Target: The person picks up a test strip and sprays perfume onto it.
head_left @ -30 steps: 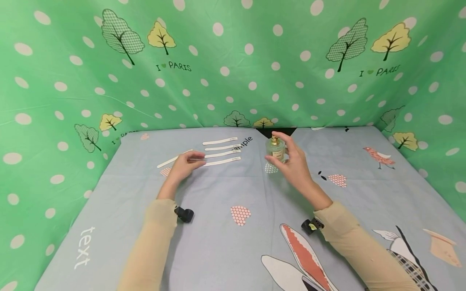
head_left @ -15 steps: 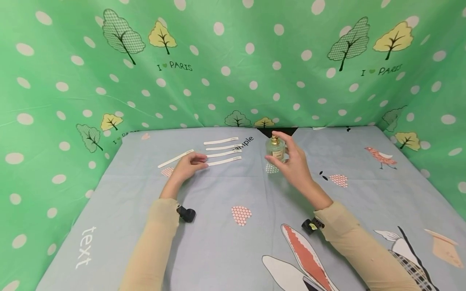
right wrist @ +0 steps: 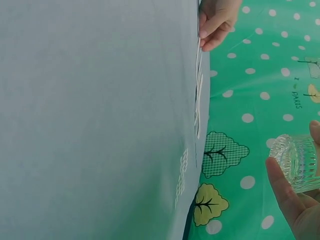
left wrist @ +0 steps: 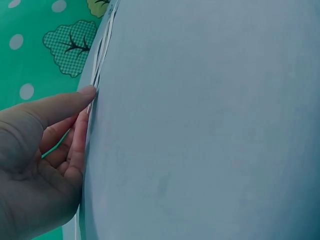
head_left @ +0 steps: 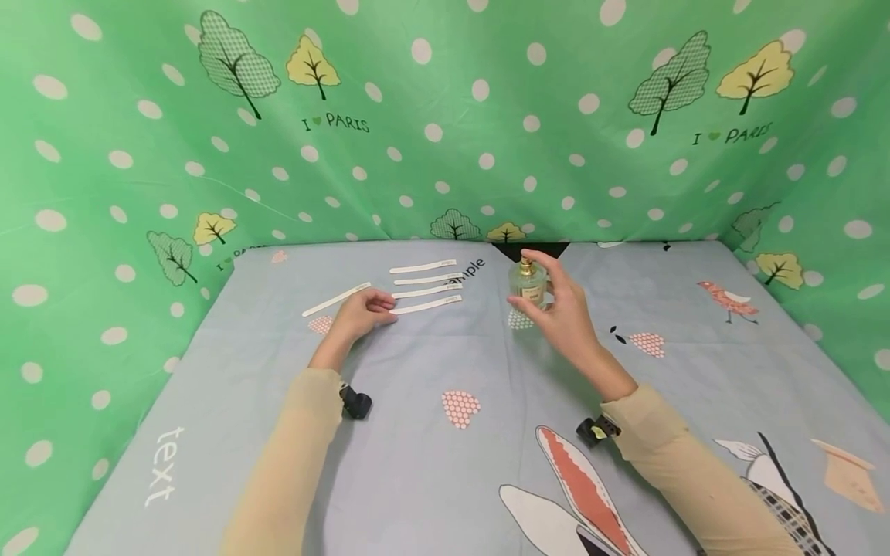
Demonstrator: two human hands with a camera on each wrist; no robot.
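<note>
My left hand point(head_left: 358, 316) is at the left ends of a row of white paper test strips, pinching the nearest strip point(head_left: 433, 304) between thumb and fingers. In the left wrist view the thumb point(left wrist: 70, 104) lies over the strips' ends, and the curled fingers partly hide the grip. My right hand point(head_left: 566, 313) holds a clear glass perfume bottle point(head_left: 526, 279) upright with a gold neck. The index finger rests on its sprayer top and the thumb is at its lower side. The right wrist view shows the ribbed glass base point(right wrist: 295, 162) raised off the table.
Another white strip point(head_left: 327, 303) lies slanted, left of the row, partly behind my left hand. The grey-blue printed cloth point(head_left: 445, 479) covers the table. A green dotted curtain point(head_left: 389, 100) hangs at the back and sides.
My left hand has shifted slightly right, its thumb and fingers closing at the nearest strip's end. The right hand holds the bottle in the same place. The head view has shifted a little.
</note>
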